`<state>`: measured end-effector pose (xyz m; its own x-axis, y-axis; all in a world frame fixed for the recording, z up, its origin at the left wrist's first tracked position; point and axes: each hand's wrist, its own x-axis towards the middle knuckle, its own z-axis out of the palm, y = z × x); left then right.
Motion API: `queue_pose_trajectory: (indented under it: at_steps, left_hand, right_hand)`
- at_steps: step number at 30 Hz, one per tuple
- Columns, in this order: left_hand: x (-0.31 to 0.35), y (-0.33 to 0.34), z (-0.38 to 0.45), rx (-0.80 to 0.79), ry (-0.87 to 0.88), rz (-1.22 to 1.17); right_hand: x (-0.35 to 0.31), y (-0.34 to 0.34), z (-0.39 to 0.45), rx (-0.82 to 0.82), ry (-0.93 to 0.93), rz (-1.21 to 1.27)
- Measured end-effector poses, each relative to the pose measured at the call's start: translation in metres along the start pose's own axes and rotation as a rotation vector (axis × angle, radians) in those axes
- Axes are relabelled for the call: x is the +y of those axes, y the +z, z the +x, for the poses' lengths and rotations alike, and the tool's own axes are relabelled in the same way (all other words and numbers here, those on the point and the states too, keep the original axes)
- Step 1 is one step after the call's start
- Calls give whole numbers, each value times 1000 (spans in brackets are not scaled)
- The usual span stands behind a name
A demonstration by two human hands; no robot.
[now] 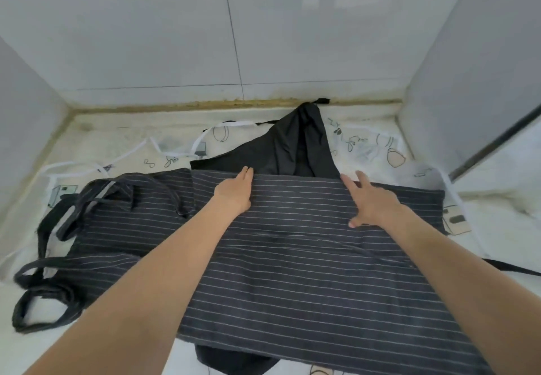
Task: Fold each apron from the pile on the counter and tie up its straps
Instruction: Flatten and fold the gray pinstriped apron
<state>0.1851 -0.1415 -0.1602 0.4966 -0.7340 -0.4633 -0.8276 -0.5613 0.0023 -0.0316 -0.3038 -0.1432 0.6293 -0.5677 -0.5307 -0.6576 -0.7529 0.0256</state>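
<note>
The work looks to be in its early part. A dark striped apron lies spread across the tabletop, on top of the rest of the pile, and its body seems to have been doubled over once, since a straight edge runs along its far side under the hands; that is a judgement from the lie of the cloth, not a certainty. The left hand rests flat on that far edge with fingers straight and together, gripping nothing. The right hand lies palm down just beside the same edge, fingers spread and relaxed, also holding nothing. Both appear to be pressing or smoothing the cloth. The striped apron's straps lie loose in untidy loops at the left, partly off the cloth, and are not tied. So for this apron at least 1 further fold and the tying of the straps seem to be left. Under it a plain black apron sticks out toward the wall, crumpled and unfolded, and beneath that lies a pale printed apron with white straps trailing loose. No finished, tied bundle shows anywhere in view, so 3 aprons appear to be outstanding.
</note>
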Motion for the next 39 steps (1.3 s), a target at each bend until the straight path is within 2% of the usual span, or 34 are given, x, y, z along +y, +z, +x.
queue_pose_trajectory:
  at_steps: [5, 10, 14, 18, 22, 25, 30, 32, 34, 36, 39]
  left_hand:
    - [0, -1, 9, 63, -46, -40]
    - [-7, -6, 5, 119, -85, -29]
    - [-14, -18, -9, 298, -51, 80]
    - [-26, -31, -32, 429, -4, 176]
    - [-36, -31, -77, 528, 102, 121]
    - [-39, -27, -123, 601, 213, 78]
    - [-46, 11, -191, 503, 414, 70]
    - [-51, 35, -209, 443, 517, 161]
    - [-52, 57, -220, 341, 541, 276]
    - [-53, 76, -226, 341, 571, 282]
    - [-49, 87, -230, 260, 504, 373]
  right_hand:
    - [12, -10, 8, -6, 66, -51]
    - [30, -11, 2, 9, 169, 77]
    - [37, -21, -7, 187, 223, 176]
    - [36, -33, -33, 281, 279, 59]
    - [25, -34, -77, 333, 293, -170]
    - [18, -29, -121, 320, 310, -207]
    - [-5, 4, -184, 178, 268, -305]
    - [-15, 31, -201, 134, 250, -321]
    - [-21, 58, -211, 84, 247, -313]
    - [-27, 84, -219, 32, 250, -305]
    - [-32, 105, -221, 10, 272, -309]
